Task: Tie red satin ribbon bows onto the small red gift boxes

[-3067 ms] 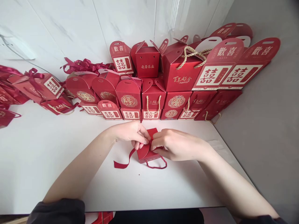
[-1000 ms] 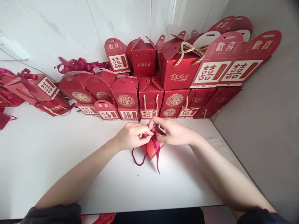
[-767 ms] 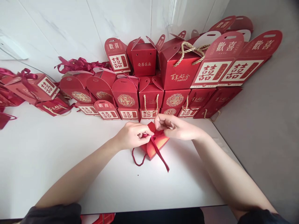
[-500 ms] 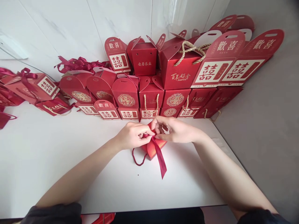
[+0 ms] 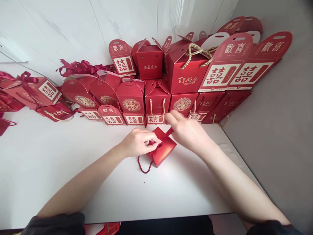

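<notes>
A small red gift box [image 5: 165, 151] stands on the white table in front of me, its top flaps folded together. A dark red cord handle [image 5: 144, 171] hangs in a loop at its lower left. At the top of the box, my left hand [image 5: 139, 142] pinches the ribbon close to the hole in the flap. Further right, my right hand [image 5: 187, 130] is closed on the other stretch of the red ribbon [image 5: 168, 133], drawn tight up and to the right. The fingertips of my right hand are partly hidden behind its back.
Rows of stacked red gift boxes [image 5: 156, 98] line the wall behind my hands. On the left lie boxes with tied bows [image 5: 28, 78], and a heap of ribbon bows [image 5: 81, 68] sits behind the stack. A grey panel [image 5: 274, 130] borders the table's right side.
My right hand has swung right and turned over, pulling the ribbon's tail up from the front of the box. My left hand stays pinched in the same place.
</notes>
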Demonstrator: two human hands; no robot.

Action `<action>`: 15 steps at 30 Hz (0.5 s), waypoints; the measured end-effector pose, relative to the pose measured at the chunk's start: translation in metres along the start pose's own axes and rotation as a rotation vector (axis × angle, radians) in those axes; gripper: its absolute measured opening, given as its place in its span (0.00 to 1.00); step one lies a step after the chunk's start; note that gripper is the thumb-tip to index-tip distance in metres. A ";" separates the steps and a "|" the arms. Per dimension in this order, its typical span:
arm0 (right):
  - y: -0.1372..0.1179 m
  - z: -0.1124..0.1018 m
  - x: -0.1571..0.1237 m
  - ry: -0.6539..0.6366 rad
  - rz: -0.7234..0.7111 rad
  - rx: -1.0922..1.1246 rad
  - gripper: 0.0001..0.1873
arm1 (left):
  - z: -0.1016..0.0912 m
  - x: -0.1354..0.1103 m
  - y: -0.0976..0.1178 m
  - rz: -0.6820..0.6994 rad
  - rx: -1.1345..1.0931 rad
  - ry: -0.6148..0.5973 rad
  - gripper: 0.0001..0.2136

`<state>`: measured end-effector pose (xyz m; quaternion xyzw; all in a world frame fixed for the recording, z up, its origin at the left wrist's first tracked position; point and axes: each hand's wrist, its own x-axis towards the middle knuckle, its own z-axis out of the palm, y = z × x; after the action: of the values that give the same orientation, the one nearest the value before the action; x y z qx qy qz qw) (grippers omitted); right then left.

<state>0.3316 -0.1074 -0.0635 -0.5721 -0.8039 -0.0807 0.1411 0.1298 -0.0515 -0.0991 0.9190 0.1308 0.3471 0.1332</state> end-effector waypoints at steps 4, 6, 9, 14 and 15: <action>0.036 -0.022 -0.012 0.033 0.255 -0.194 0.18 | 0.000 -0.001 0.000 0.011 -0.056 -0.003 0.05; 0.057 -0.032 -0.022 -0.064 0.313 -0.161 0.16 | 0.000 -0.001 -0.001 0.011 -0.069 -0.011 0.06; 0.073 -0.040 -0.031 -0.305 0.149 0.207 0.18 | 0.000 -0.001 -0.002 0.012 -0.067 -0.022 0.05; 0.053 -0.021 -0.011 -0.448 -0.020 0.708 0.16 | -0.001 -0.002 -0.002 0.035 -0.038 -0.037 0.04; 0.048 -0.014 -0.005 -0.475 0.029 0.733 0.19 | -0.001 -0.002 -0.002 0.046 -0.026 -0.039 0.04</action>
<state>0.3806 -0.1000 -0.0536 -0.4980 -0.7816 0.3459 0.1469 0.1270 -0.0499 -0.1000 0.9266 0.1026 0.3336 0.1398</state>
